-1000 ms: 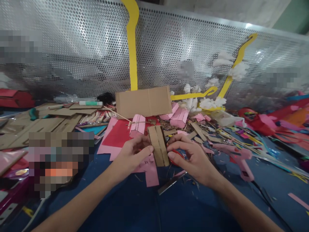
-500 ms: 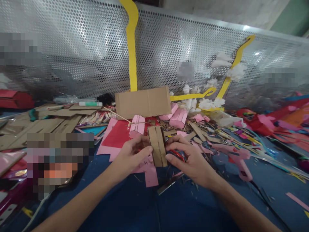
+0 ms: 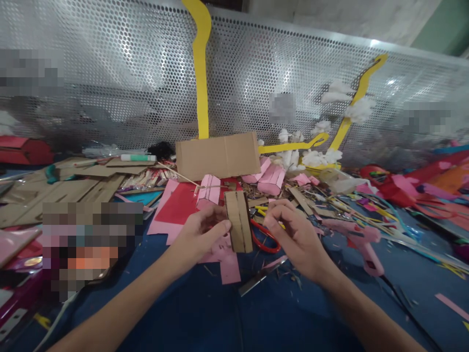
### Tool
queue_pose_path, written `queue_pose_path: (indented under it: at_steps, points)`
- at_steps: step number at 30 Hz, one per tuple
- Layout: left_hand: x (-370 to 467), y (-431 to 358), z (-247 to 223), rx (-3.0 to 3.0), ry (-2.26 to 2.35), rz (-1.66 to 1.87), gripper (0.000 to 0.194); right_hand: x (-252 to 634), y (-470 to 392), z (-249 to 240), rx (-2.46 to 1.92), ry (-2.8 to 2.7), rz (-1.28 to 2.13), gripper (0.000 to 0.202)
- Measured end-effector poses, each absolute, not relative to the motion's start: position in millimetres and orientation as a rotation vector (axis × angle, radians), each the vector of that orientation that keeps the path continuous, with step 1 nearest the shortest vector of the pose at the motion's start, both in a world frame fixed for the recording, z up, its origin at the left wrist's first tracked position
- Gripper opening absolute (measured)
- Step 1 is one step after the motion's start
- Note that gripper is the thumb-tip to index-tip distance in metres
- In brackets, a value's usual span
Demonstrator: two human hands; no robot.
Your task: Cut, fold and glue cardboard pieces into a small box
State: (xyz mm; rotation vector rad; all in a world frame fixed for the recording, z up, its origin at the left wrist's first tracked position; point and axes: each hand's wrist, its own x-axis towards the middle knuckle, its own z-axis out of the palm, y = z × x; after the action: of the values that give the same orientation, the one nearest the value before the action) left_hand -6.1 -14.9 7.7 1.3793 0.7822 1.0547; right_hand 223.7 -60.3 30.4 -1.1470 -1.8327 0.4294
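The small brown cardboard piece [image 3: 239, 222] is up in front of the person, over the messy blue surface [image 3: 205, 313]. Its long way runs up and down, with the top end pointing away and leaning a bit left. It is a stiff, flat-faced block, with dark lines running along it. The left hand [image 3: 203, 232] pinches its left edge, thumb at the side (the other fingertips are partly hidden). The right hand [image 3: 296, 239] is just beside it, not touching, with curled fingers; I can't tell if thumb and finger meet. A smooth red loop [image 3: 267, 251] shows between that hand and the cardboard. Thin pink paper [image 3: 230, 266] lies below, near a shiny metal strip [image 3: 258, 279].
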Motion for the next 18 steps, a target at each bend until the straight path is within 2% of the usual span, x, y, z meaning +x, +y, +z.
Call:
queue_pose_path:
  at_steps: [9,15,18]
  points:
    - [-5.9,-14.1,10.8,1.319,0.869,1.065,0.03,232.0,-54.8,26.6,-1.108,-1.605,0.338,0.048]
    - [-5.3,-13.0,8.8,1.32,0.88,1.06,0.032,231.0,-52.4,25.1,-1.131,-1.695,0.353,0.022]
    - [-4.4,-13.0,9.1,1.353,0.865,1.08,0.029,228.6,-53.4,23.6,-1.147,-1.738,0.415,0.027]
